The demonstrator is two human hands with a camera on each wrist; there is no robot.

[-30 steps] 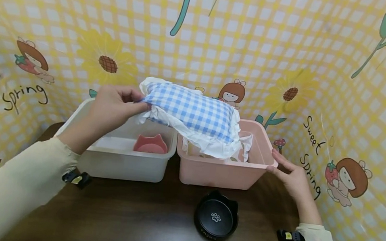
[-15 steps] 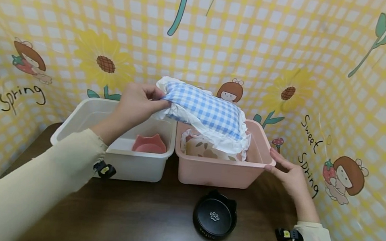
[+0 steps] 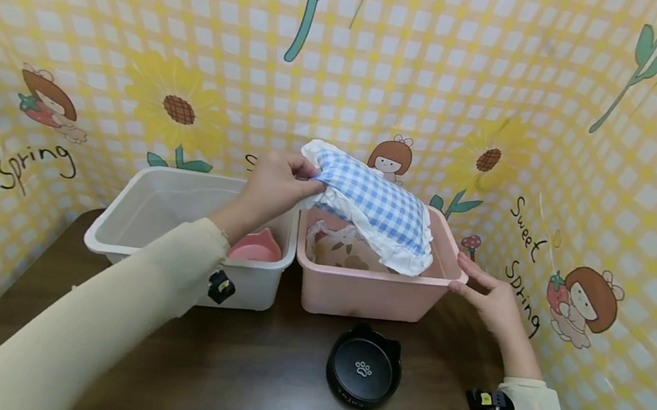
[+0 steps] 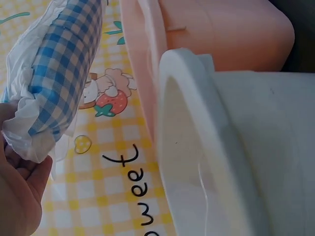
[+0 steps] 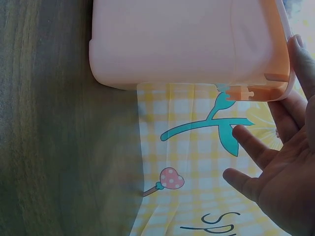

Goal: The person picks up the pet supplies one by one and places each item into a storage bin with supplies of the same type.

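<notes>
My left hand (image 3: pixel 271 187) pinches one end of a small blue-and-white checked pillow (image 3: pixel 376 197) with a white ruffled edge. The pillow slants over the pink bin (image 3: pixel 366 296), its far end lower and overlapping the bin's opening. In the left wrist view, the thumb and fingers of that hand (image 4: pixel 19 191) grip the ruffle. Inside the pink bin lies a pale floral-print item (image 3: pixel 344 252) with a ruffled border, partly hidden by the pillow. My right hand (image 3: pixel 496 303) holds the pink bin's right front corner, with thumb and fingers at the rim (image 5: pixel 291 73).
A white bin (image 3: pixel 249 288) stands just left of the pink one, with a pink cat-eared bowl (image 3: pixel 257 247) inside. On the dark wooden table (image 3: pixel 256 375), a black cat-eared bowl (image 3: pixel 363 369) with a paw print sits in front. Yellow checked cloth (image 3: pixel 215 24) hangs behind and at the sides.
My left hand has carried the pillow rightward from between the bins to above the pink bin, and its far end now tilts down more. The right hand has kept its place.
</notes>
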